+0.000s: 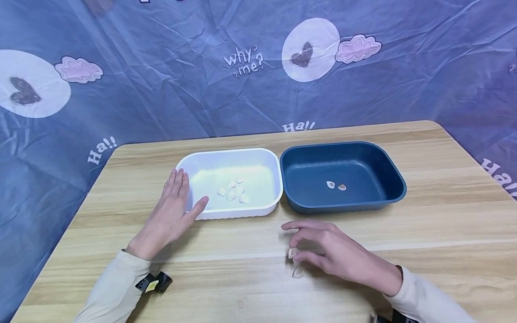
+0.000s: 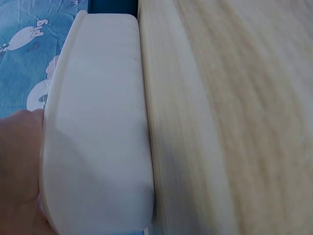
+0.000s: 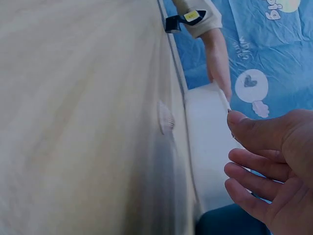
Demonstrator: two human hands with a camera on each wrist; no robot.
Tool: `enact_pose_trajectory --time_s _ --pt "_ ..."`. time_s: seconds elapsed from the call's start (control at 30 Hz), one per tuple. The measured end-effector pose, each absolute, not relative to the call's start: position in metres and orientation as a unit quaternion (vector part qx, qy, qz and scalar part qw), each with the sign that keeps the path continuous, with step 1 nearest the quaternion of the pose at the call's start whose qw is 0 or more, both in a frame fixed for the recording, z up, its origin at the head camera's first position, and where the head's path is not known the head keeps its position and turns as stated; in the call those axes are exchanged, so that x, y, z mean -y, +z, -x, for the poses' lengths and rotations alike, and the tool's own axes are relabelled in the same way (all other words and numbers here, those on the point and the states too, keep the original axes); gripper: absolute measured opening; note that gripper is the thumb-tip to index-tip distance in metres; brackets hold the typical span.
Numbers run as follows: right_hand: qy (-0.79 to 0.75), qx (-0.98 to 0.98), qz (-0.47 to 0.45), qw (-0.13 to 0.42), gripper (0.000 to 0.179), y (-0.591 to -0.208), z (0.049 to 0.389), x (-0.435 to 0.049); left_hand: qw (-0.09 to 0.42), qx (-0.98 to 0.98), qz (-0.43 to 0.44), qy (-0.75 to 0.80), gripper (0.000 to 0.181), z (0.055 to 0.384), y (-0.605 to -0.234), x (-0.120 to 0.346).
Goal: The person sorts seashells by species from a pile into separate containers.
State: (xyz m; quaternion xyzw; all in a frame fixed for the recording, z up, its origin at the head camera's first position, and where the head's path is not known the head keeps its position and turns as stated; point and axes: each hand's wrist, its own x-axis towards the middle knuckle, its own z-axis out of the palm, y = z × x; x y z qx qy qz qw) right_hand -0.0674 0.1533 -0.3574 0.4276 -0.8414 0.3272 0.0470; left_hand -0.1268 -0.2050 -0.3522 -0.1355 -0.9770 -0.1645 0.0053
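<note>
My left hand point(image 1: 169, 211) rests on the left rim of a white plastic basin point(image 1: 274, 207), fingers straight and thumb spread over the front corner. Several pale seashells point(image 1: 231, 194) lie on that basin's floor. In front of the basins, my right hand point(image 1: 335, 249) pinches a small seashell point(image 1: 292, 253) between thumb and index finger, the other fingers loosely bent. Just below it, another ribbed shell point(image 3: 166, 119) lies on the wooden table point(image 1: 226, 273). The left wrist view has the basin's outer wall point(image 2: 98, 122) with part of my left hand point(image 2: 19, 166) at its rim.
A dark blue basin point(image 1: 343, 208) stands against the right side of the white one, with two shells point(image 1: 330, 184) inside. Behind the table's far edge hangs a blue printed cloth point(image 1: 181, 89).
</note>
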Motion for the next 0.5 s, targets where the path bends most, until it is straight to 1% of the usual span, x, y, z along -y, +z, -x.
enact_pose_trajectory --time_s 0.27,0.4,0.5 --pt "0.328 0.85 -0.407 0.059 0.021 -0.344 0.067 -0.159 0.0 0.977 0.134 -0.164 0.089 0.127 -0.35 0.205" --pt "0.336 0.844 -0.409 0.083 0.021 -0.336 0.071 -0.165 0.0 0.978 0.134 -0.163 0.089 0.127 -0.35 0.205" --pt "0.337 0.842 -0.407 0.111 0.022 -0.329 0.075 -0.172 -0.001 0.978 0.134 -0.163 0.089 0.127 -0.35 0.205"
